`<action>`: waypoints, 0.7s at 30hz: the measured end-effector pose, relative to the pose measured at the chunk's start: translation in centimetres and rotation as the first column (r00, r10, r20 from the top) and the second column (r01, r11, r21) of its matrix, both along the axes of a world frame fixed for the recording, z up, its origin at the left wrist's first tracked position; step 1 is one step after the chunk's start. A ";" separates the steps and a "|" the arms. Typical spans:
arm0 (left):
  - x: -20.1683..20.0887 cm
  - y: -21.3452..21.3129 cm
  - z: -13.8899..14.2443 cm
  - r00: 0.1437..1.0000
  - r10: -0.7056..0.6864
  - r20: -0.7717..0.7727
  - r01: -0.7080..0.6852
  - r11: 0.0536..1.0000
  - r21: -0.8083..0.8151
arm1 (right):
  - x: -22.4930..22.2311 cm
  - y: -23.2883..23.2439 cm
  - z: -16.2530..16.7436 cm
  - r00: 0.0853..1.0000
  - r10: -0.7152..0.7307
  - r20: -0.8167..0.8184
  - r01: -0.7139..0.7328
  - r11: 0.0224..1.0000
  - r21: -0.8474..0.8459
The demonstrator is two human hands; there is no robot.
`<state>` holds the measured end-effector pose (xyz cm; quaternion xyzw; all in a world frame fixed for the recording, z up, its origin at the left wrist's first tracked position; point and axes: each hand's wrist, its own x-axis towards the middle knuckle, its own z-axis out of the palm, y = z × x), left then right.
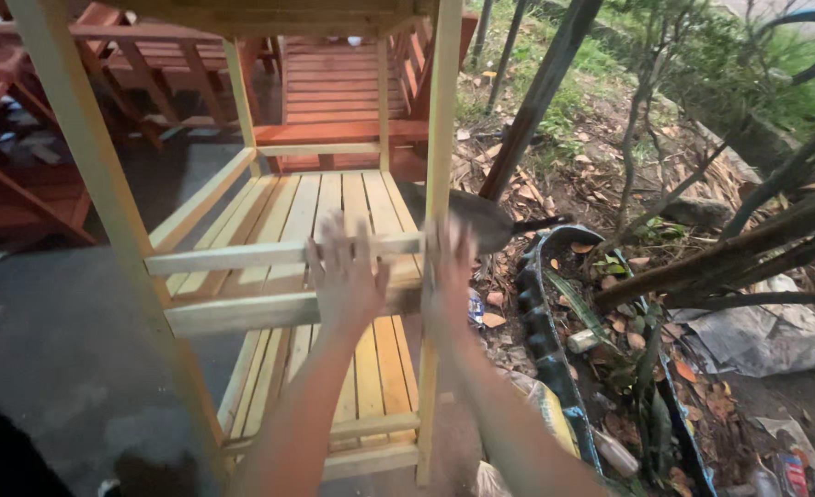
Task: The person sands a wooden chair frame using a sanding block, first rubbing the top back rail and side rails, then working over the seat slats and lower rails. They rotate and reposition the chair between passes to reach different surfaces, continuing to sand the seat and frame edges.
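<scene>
We see a pale, unpainted wooden rack [269, 276] standing on the dark ground, near a garden bed on the right. Its slatted shelves are yellowish, its posts light and smooth (the wood looks freshly cut). Our left hand [345, 276] lies with fingers spread flat against the two front rails. Our right hand [449, 276], blurred, presses open against the right front post, gripping nothing that we can make out.
</scene>
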<state>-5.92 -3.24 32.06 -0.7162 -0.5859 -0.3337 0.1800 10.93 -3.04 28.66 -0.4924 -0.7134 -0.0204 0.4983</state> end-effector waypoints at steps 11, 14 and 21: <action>-0.4 -2.3 -7.5 0.994 -0.098 -0.048 0.089 0.982 -0.167 | 2.8 -8.4 -12.0 0.941 0.030 0.338 0.075 0.953 -0.293; -0.2 -2.1 -6.9 0.995 -0.093 -0.041 0.084 0.979 -0.186 | 2.3 -8.2 -11.9 0.919 -0.057 0.389 0.114 0.985 -0.126; 0.0 -2.5 -6.9 0.996 -0.080 -0.026 0.071 0.970 -0.233 | 2.3 1.4 -7.0 0.980 -0.028 0.195 0.023 0.999 0.028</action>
